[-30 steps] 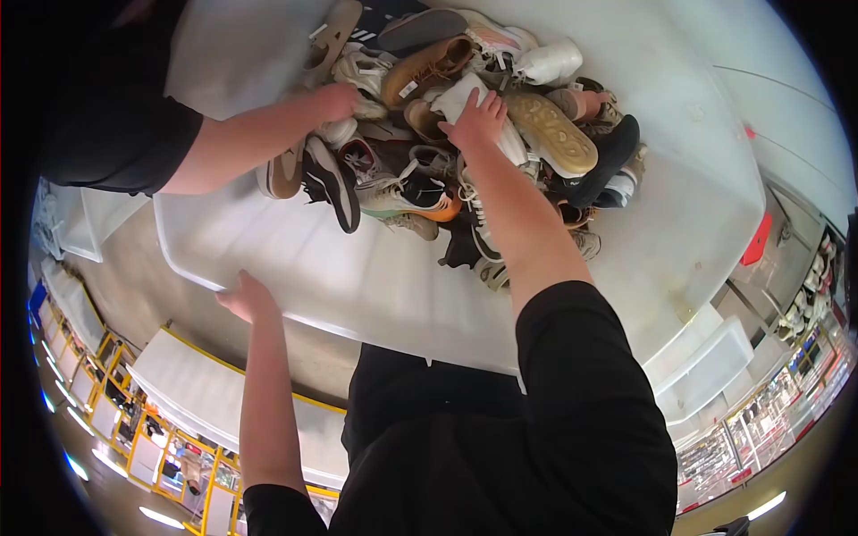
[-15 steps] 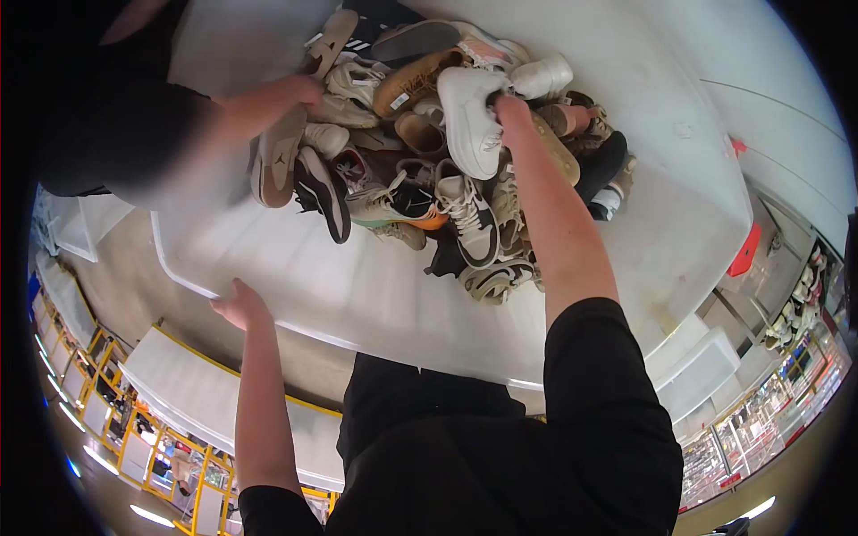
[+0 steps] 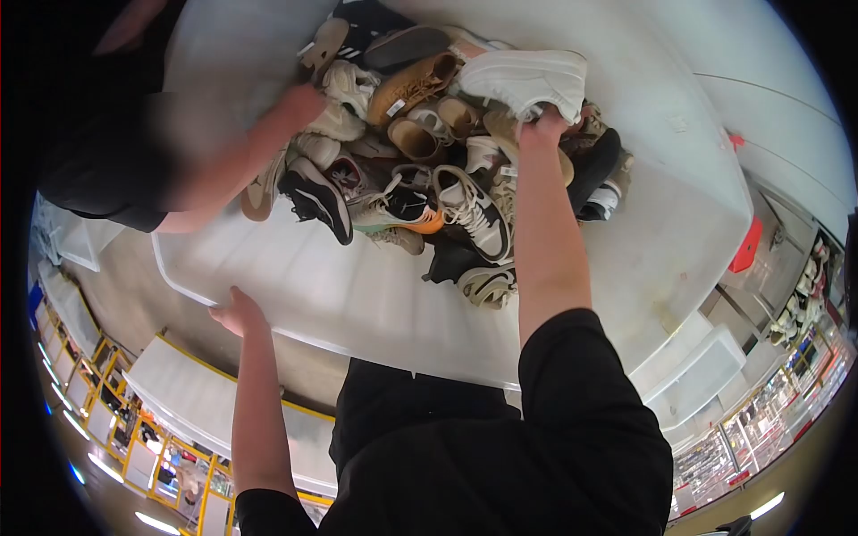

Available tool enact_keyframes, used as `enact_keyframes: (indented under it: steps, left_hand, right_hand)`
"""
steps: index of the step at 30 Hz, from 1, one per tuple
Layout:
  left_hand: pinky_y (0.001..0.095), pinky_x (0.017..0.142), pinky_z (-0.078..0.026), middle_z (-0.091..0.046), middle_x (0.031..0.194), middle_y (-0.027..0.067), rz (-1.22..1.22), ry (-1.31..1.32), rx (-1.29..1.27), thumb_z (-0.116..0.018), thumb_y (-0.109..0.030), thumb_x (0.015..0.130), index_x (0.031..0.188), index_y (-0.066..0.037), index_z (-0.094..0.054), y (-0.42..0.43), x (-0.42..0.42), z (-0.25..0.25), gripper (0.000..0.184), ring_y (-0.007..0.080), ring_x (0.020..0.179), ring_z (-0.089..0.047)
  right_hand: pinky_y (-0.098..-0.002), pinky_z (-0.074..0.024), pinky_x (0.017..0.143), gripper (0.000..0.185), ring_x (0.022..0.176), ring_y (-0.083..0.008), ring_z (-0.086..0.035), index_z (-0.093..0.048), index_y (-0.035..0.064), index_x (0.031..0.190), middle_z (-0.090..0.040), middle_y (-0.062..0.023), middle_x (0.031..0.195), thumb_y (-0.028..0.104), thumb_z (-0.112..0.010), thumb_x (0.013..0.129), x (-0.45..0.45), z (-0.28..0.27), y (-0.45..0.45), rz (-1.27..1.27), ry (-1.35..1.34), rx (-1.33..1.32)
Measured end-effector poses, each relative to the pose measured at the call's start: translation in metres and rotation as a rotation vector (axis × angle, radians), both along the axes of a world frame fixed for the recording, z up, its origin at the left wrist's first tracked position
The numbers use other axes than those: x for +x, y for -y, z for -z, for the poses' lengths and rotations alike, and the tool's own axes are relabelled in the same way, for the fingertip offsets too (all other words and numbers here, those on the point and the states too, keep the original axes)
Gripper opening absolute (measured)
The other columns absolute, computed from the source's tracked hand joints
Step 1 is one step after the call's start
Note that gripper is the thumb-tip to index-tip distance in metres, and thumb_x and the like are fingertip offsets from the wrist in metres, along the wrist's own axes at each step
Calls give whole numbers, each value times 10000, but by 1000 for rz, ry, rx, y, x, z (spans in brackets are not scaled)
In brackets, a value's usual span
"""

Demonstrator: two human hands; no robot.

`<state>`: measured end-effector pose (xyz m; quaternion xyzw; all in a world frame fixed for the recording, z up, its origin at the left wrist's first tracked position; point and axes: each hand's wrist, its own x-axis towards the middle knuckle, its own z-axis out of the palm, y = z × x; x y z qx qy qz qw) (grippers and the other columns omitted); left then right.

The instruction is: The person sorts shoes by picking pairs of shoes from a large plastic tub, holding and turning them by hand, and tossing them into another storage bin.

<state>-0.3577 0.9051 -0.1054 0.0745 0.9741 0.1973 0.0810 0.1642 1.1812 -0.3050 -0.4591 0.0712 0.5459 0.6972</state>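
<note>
Heap of mixed shoes (image 3: 413,210) in large white plastic tub (image 3: 295,286), back from near edge. At heap's near-left side, black low-top sneaker with white sole (image 3: 315,198); right of it, off-white-and-black lace-up sneaker (image 3: 472,214). Farther back, brown lace-up shoe (image 3: 413,87). White thick-soled sneaker (image 3: 529,79) above heap's far-right part.

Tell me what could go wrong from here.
The right hand holds the white shoe above the pile of shoes; it might slip and drop among them. A co-worker's hand is at the same pile, so the two could get in each other's way.
</note>
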Motion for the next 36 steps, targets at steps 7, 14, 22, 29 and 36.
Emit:
enact_keyframes:
  steps: [7,14,22,29,36]
  left_hand:
    - [483,1056,-535,-515,1420,323,33,-1,-27,-712,-229,930,1533,111,-275,7,-10,2,819,430,1246,-611]
    - [539,1224,-324,-361,1481,449,571,-511,-25,-750,-448,916,1586,120,-146,45,-54,64,1066,530,1446,-362]
    - [407,1134,-433,-389,1597,272,771,1132,182,-851,-397,838,1661,7,-72,79,70,-136,1203,321,1462,-438]
    - [377,1024,-498,-693,1294,218,928,865,314,-557,-55,858,1542,-8,-453,132,40,-118,694,316,1205,-672]
    - [376,1108,-443,-629,1427,212,1068,848,219,-507,-58,871,1579,-63,-431,163,18,-120,712,337,1350,-589]
  right_hand:
    - [-370,-580,919,372,1117,-202,-698,-592,19,1399,-702,-81,1252,150,-601,1051,-25,-147,128,-540,330,50]
    - [-407,-525,834,141,947,-314,-667,-780,51,873,-669,-95,917,146,-759,771,-119,-336,206,-1277,1409,382]
    - [-463,-389,1174,72,971,-222,-638,-731,135,768,-595,-20,839,108,-668,747,-226,-396,325,-1577,1873,984]
    - [-478,-302,1268,130,1503,-303,-385,-789,134,877,-523,-80,1541,114,-694,790,-248,-411,401,-1552,1917,837]
    - [-525,-375,1175,797,1422,-431,-416,-484,87,1493,-483,-241,1513,202,-819,779,-254,-381,460,-871,1868,-82]
